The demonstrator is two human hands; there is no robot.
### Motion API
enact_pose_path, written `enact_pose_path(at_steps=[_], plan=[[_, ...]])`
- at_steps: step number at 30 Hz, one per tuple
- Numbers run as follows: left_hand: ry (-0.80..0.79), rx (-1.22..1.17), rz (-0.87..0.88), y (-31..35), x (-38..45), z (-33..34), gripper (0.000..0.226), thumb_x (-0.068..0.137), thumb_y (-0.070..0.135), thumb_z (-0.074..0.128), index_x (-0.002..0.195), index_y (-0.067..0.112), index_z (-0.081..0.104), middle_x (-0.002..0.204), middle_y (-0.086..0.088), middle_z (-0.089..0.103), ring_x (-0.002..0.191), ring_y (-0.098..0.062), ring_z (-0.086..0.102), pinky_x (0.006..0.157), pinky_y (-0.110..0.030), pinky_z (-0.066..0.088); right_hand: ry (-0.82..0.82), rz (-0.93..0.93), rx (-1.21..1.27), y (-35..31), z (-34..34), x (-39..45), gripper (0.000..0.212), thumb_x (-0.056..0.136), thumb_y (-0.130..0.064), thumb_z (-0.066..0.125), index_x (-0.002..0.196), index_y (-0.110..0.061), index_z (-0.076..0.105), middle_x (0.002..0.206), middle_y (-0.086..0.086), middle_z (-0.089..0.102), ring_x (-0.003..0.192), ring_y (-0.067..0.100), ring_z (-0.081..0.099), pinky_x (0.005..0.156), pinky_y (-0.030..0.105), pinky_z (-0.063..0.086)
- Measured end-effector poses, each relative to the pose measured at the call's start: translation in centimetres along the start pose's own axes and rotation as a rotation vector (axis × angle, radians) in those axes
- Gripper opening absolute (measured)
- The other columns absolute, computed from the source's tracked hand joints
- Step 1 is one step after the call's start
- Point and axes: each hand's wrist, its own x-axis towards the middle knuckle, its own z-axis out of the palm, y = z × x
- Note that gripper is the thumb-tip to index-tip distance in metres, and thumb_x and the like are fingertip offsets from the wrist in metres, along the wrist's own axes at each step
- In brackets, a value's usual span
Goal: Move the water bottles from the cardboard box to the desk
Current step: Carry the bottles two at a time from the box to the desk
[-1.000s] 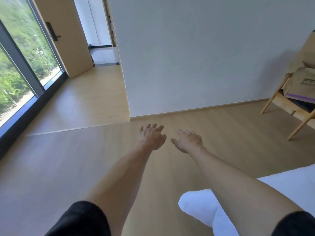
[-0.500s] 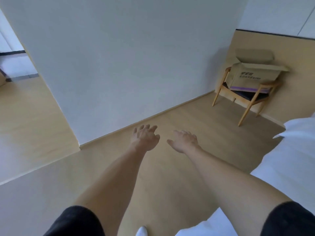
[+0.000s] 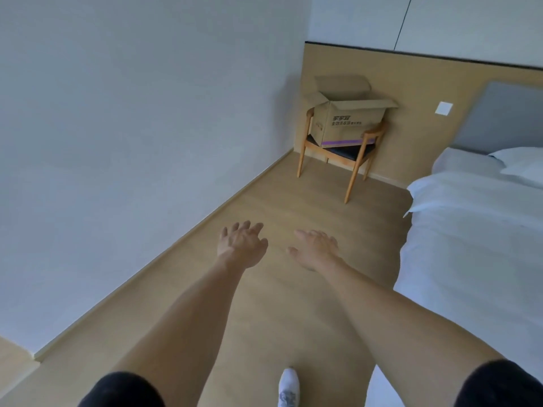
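Cardboard box (image 3: 348, 121) on chair (image 3: 338, 151), flaps open, well ahead and slightly right of both hands; right hand (image 3: 316, 248) marginally nearer than left hand (image 3: 242, 245); fingers spread, holding nothing; bottles unseen

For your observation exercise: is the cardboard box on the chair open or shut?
Open. The box sits on the chair with its top flaps spread outward. What is inside cannot be seen.
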Motion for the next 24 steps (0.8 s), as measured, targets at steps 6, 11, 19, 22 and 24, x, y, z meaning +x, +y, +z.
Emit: enact_pose_path(at_steps=[6,11,19,22,24], plan=[[-0.021,0.046,0.059,1.7,11.0,-0.3,0.054,0.103,0.047,0.032,0.155,0.034,0.03,0.16,0.002,0.034,0.147,-0.024,0.027,0.121,-0.045,0.019,0.0,0.076,0.08,2.6,-0.8,10.0,0.062,0.094,-0.059,0.043,0.15,-0.032,0.039,0.151,0.006,0.046,0.143,0.025,0.036,0.112,0.045,0.028],[-0.031,0.057,0.06,4.7,21.9,-2.3,0.054,0.103,0.047,0.032,0.155,0.034,0.03,0.159,0.003,0.034,0.147,-0.024,0.028,0.122,-0.046,0.019,0.011,0.106,0.115,6.2,-3.9,19.7,0.065,0.096,-0.06,0.042,0.154,-0.032,0.033,0.155,0.007,0.041,0.145,0.027,0.033,0.114,0.047,0.026],[-0.028,0.04,0.175,13.2,37.0,-4.7,0.053,0.103,0.045,0.032,0.155,0.032,0.031,0.16,0.0,0.035,0.148,-0.026,0.028,0.122,-0.047,0.019,0.055,0.182,0.144,14.9,-10.5,31.2,0.064,0.1,-0.057,0.042,0.157,-0.032,0.028,0.16,0.005,0.035,0.149,0.027,0.03,0.119,0.05,0.026],[-0.037,0.051,0.235,17.0,41.9,-5.1,0.052,0.104,0.044,0.032,0.154,0.031,0.033,0.158,-0.001,0.037,0.147,-0.028,0.029,0.121,-0.048,0.021,0.064,0.223,0.148,18.3,-12.3,34.5,0.063,0.101,-0.055,0.043,0.157,-0.032,0.028,0.159,0.005,0.038,0.148,0.028,0.031,0.118,0.051,0.027],[-0.044,0.054,0.286,19.7,45.0,-5.2,0.051,0.104,0.043,0.032,0.153,0.03,0.035,0.156,-0.002,0.04,0.146,-0.029,0.032,0.121,-0.049,0.022,0.078,0.256,0.166,20.7,-13.0,36.6,0.061,0.1,-0.054,0.044,0.155,-0.031,0.032,0.155,0.005,0.043,0.145,0.028,0.035,0.117,0.05,0.029]])
